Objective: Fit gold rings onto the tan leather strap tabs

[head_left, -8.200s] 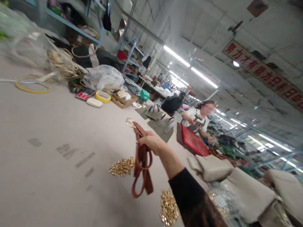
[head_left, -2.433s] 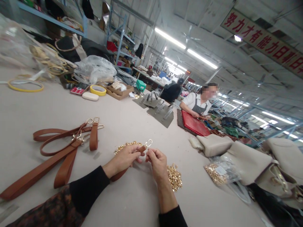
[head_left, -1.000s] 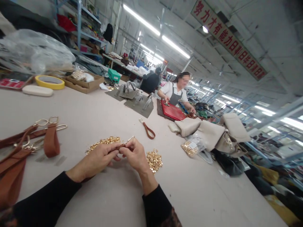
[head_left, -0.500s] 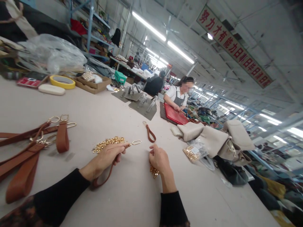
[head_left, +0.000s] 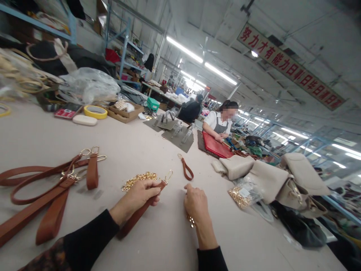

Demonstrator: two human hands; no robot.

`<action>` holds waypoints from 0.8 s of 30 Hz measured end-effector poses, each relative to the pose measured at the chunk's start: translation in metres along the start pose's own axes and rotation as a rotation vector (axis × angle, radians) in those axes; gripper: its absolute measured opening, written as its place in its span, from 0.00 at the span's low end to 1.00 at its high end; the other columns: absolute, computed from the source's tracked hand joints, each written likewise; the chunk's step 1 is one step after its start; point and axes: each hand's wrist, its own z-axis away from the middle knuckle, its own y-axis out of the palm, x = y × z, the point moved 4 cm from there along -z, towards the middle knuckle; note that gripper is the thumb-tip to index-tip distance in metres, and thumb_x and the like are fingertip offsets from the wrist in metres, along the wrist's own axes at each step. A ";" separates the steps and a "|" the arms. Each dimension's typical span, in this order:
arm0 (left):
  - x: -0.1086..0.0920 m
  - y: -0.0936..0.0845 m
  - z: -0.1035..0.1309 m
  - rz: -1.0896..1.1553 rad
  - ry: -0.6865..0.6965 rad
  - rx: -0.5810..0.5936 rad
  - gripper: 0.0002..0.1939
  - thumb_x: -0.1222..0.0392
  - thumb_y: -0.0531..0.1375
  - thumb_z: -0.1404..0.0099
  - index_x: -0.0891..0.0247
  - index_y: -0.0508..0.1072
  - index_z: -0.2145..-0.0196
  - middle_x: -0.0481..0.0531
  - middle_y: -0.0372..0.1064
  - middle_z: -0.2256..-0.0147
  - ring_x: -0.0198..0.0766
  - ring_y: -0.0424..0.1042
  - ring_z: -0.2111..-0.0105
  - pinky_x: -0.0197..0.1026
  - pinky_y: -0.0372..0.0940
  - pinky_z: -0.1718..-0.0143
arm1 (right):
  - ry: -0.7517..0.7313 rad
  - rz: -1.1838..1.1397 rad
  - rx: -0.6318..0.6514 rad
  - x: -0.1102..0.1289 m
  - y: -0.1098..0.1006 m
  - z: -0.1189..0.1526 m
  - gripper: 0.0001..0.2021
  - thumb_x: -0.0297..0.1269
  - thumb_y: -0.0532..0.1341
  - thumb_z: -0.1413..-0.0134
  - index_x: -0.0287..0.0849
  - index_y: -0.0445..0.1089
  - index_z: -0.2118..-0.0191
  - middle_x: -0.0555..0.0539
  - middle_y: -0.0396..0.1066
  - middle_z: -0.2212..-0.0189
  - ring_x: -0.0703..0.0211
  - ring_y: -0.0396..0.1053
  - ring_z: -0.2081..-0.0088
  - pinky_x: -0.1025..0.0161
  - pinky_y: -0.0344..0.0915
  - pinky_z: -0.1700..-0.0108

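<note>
Gripping a brown leather strap [head_left: 137, 217] near centre, gold clip [head_left: 169, 175] already on, the left hand [head_left: 140, 197] has other clipped straps [head_left: 50, 201] leftward, while a left heap [head_left: 139, 180] and right heap [head_left: 192, 223] of gold fittings seem unused, the right hand [head_left: 196, 203] curled above the latter, its grasp impossible to tell.

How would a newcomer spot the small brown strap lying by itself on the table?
On the pale table, look between the grey boards and the right hand. The small strap lies there, metal clip toward the boards; unlike the straps bunched at picture left, it lies alone.
</note>
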 end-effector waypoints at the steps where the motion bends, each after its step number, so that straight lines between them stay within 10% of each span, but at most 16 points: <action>1: 0.002 0.000 -0.001 0.003 0.008 0.013 0.20 0.48 0.65 0.54 0.68 0.71 0.69 0.49 0.65 0.77 0.38 0.66 0.76 0.38 0.65 0.73 | 0.000 0.002 -0.005 0.000 0.000 0.000 0.17 0.22 0.52 0.45 0.42 0.70 0.53 0.39 0.74 0.66 0.48 0.71 0.62 0.57 0.60 0.60; 15: 0.012 -0.002 -0.006 -0.193 0.190 -0.158 0.17 0.46 0.56 0.50 0.64 0.66 0.73 0.47 0.61 0.82 0.37 0.62 0.82 0.36 0.59 0.83 | -0.003 -0.686 -0.114 -0.015 0.021 -0.005 0.10 0.28 0.54 0.43 0.41 0.72 0.63 0.44 0.74 0.67 0.52 0.71 0.63 0.58 0.63 0.58; 20: 0.009 0.001 -0.002 -0.169 0.179 -0.114 0.17 0.46 0.59 0.48 0.66 0.68 0.72 0.49 0.65 0.78 0.36 0.65 0.80 0.35 0.62 0.79 | 0.012 -1.333 -0.165 0.012 0.004 0.005 0.09 0.41 0.65 0.50 0.41 0.73 0.65 0.47 0.73 0.70 0.57 0.70 0.67 0.62 0.66 0.62; 24: 0.009 0.004 -0.002 -0.151 0.158 -0.077 0.19 0.45 0.61 0.48 0.67 0.70 0.72 0.49 0.65 0.78 0.36 0.65 0.79 0.35 0.62 0.78 | -0.141 -1.296 -0.224 0.044 -0.011 0.016 0.05 0.36 0.61 0.45 0.41 0.74 0.67 0.50 0.72 0.73 0.62 0.69 0.70 0.66 0.65 0.65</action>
